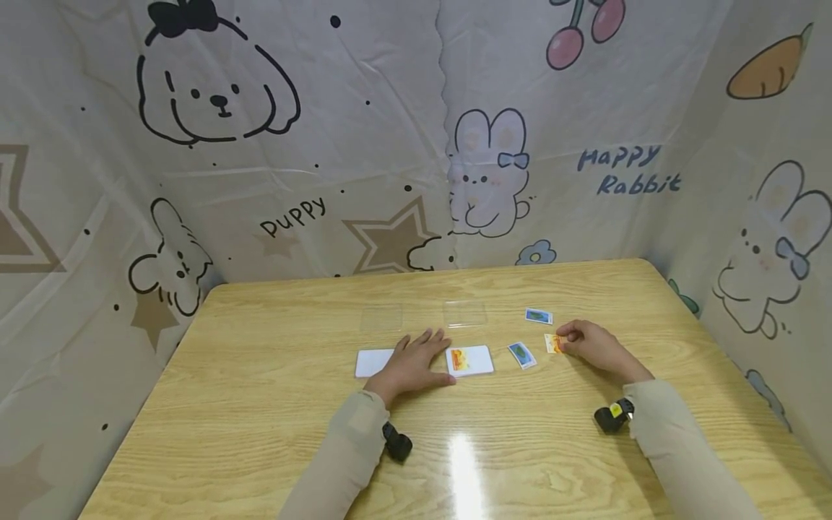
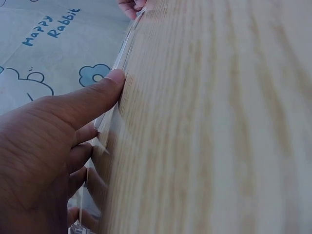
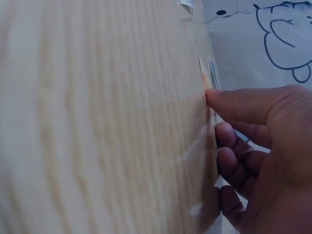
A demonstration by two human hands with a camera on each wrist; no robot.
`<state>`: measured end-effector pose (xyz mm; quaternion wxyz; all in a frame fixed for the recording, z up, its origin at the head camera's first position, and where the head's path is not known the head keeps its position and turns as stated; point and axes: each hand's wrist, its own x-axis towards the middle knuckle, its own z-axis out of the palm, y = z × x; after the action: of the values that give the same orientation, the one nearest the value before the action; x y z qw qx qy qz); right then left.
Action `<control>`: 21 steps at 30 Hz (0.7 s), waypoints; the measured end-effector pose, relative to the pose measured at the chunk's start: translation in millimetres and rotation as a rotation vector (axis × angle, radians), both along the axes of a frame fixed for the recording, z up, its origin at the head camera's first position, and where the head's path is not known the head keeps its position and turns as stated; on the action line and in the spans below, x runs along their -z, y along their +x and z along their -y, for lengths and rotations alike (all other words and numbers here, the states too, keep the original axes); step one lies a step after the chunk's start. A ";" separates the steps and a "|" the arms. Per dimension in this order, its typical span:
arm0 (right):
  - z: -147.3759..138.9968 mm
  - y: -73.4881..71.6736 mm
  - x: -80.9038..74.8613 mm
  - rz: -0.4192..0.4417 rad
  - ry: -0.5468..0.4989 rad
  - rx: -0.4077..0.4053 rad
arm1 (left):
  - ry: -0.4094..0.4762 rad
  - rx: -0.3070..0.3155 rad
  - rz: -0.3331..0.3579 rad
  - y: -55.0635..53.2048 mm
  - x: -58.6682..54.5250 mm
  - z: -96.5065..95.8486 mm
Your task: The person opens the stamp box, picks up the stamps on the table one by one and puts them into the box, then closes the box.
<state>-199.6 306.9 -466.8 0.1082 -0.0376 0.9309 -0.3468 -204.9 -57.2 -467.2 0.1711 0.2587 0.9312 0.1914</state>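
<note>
My right hand (image 1: 594, 348) pinches a small orange-and-yellow picture card (image 1: 552, 343) between thumb and fingertips, low over the table at the right. In the right wrist view, the thumb presses on the edge of that card (image 3: 205, 85). My left hand (image 1: 414, 365) lies spread with relaxed fingers, thumb and fingertips around the left end of a white rectangular block or card (image 1: 481, 360). A matching orange picture (image 1: 459, 359) lies on that white piece. Partly under the left hand is another white piece (image 1: 372, 363); its right end is hidden.
Two small blue-and-green picture cards, one farther back (image 1: 539, 315) and one nearer (image 1: 523, 355), lie between the white piece and the right hand. Two clear plastic pieces, left (image 1: 382, 316) and right (image 1: 464, 313), lie behind the white ones. Patterned cloth (image 1: 390, 144) hangs around the wooden table (image 1: 260, 433).
</note>
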 end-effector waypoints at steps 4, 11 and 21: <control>-0.6 -0.4 1.3 -0.012 0.003 -0.005 | 0.003 -0.002 0.002 0.2 0.0 -0.2; -1.1 -0.7 2.8 -0.014 0.010 0.008 | 0.003 -0.003 -0.003 -0.2 1.2 -0.5; -2.6 -2.6 6.8 -0.004 -0.015 0.013 | 0.009 -0.007 0.005 0.8 0.3 0.4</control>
<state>-202.2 309.5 -473.6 0.1037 -0.0330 0.9288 -0.3543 -204.1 -57.5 -467.6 0.1716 0.2560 0.9308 0.1968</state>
